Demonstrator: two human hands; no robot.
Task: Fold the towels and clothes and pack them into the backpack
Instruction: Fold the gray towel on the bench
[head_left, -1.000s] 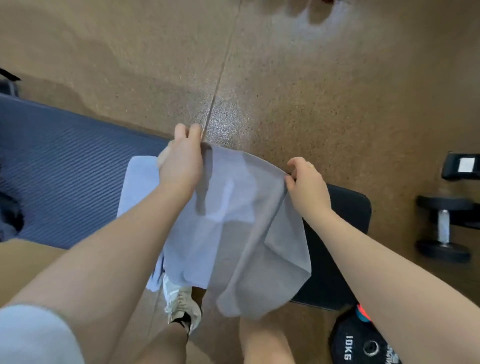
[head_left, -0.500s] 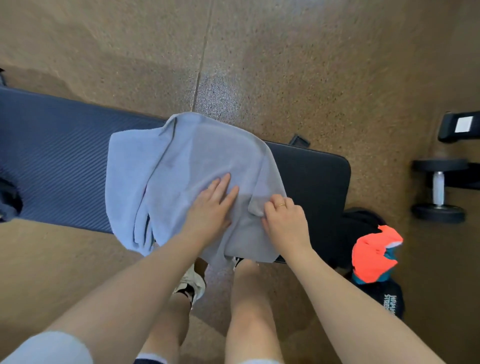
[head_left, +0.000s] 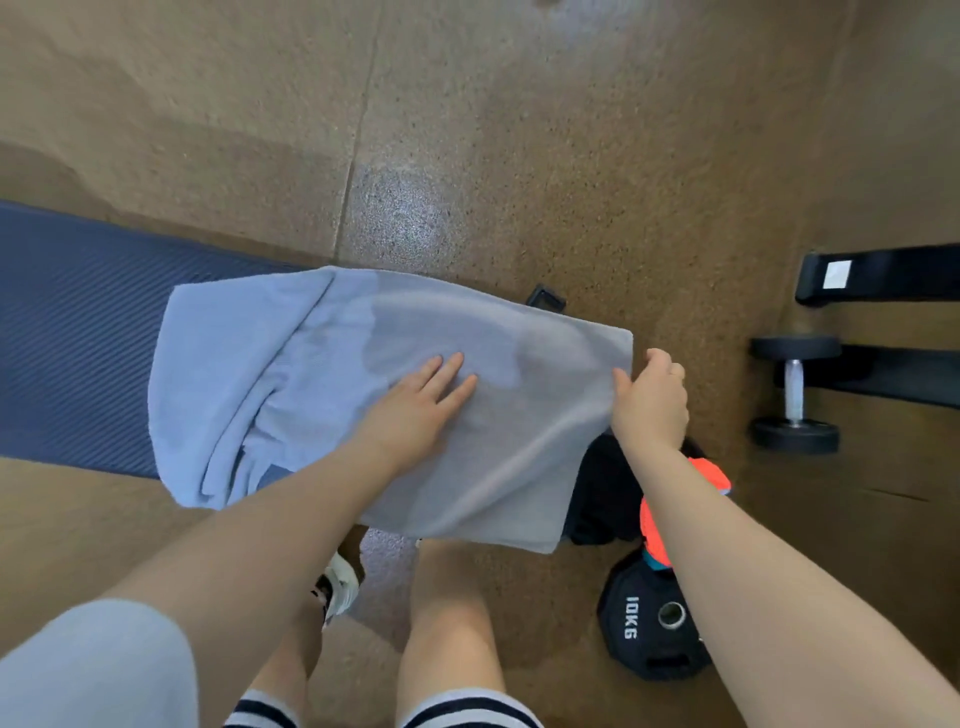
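Observation:
A pale grey-blue towel (head_left: 291, 374) lies spread across the end of a dark padded bench (head_left: 78, 322), bunched in folds at its left. My left hand (head_left: 415, 410) presses flat on the middle of the towel, fingers apart. My right hand (head_left: 652, 400) pinches the towel's right edge and holds it out to the right. Under my right forearm sits a black item (head_left: 602, 493) with an orange and teal cloth (head_left: 711, 475) on it; I cannot tell whether the black item is the backpack.
A black 10 kg weight plate (head_left: 644, 623) lies on the floor by my right leg. A small dumbbell (head_left: 795, 395) and black equipment feet (head_left: 883, 275) stand at the right. My legs and one white shoe (head_left: 340, 587) are below the bench, on brown speckled floor.
The towel, held up by both hands a second ago, now lies on the bench. My right hand has pulled its right edge out to the right, stretching it wider; my left hand stays pressing the middle.

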